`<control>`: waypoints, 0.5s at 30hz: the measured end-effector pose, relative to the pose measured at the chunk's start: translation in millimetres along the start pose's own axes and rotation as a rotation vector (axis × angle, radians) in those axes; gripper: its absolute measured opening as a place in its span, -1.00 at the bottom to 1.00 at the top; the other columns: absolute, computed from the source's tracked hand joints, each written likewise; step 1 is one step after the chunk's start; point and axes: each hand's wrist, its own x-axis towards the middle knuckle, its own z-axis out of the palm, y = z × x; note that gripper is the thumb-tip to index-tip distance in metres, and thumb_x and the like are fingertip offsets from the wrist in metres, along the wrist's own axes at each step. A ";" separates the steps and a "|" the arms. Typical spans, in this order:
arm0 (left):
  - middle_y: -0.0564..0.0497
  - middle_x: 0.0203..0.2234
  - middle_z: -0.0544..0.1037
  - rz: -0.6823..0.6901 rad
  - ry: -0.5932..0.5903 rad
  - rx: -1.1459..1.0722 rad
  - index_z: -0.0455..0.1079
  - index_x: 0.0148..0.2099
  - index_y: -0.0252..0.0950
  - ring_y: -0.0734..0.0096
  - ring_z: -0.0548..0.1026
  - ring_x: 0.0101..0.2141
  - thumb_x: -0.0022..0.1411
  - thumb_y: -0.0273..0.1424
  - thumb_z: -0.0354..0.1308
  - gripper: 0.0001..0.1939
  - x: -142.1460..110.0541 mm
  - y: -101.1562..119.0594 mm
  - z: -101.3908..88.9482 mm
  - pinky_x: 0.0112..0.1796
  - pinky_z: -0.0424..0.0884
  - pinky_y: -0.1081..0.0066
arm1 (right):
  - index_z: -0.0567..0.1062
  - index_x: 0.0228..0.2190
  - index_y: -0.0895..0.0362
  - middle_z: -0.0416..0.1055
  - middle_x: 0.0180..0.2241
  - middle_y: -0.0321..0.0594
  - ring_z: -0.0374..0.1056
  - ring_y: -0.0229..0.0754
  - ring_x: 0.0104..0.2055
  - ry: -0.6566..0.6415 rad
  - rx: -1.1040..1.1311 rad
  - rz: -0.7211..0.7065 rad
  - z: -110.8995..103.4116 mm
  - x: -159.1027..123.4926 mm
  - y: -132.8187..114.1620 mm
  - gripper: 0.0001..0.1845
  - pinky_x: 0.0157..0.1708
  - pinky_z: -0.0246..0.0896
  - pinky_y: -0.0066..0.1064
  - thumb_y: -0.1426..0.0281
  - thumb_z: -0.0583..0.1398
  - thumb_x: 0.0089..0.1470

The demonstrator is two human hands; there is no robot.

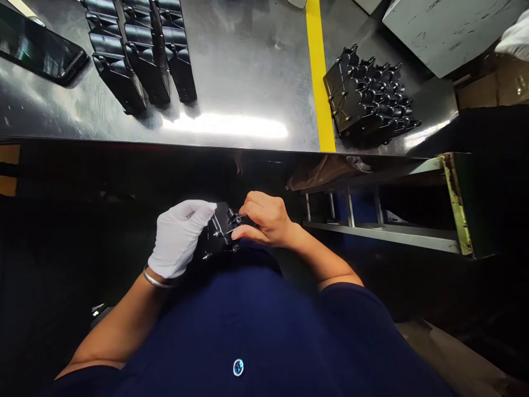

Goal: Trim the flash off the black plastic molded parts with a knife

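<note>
Close to my body, below the table's front edge, I hold a black molded plastic part [221, 223] with small posts and ribs. My left hand [176, 237], in a white glove, grips its left side with thumb and fingers pinched together. Bare, my right hand [264, 220] closes on the part's right side, with the thumb below and the curled fingers above. Both hands partly cover the part. Whether a small tool is also in my right fingers cannot be made out.
On the metal table [248, 71] stand rows of black molded parts [138, 55] and, beyond a yellow stripe [320, 82], another black cluster [367, 99]. A phone [39, 47] lies far left. A grey box [450, 33] and a white-gloved hand [516, 38] are upper right. A metal frame [384, 234] stands below.
</note>
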 end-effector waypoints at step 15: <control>0.03 -0.53 0.53 -0.079 -0.050 0.007 0.49 -0.44 -0.25 0.39 0.43 -0.51 0.13 -0.12 0.24 -0.70 8.2 2.6 1.1 -0.49 0.36 0.43 | 0.42 -0.38 0.17 0.38 -0.47 -0.23 0.29 -0.32 -0.44 -0.072 0.335 0.141 -12.7 2.8 -1.2 -0.48 -0.36 0.18 -0.46 0.19 -0.14 0.44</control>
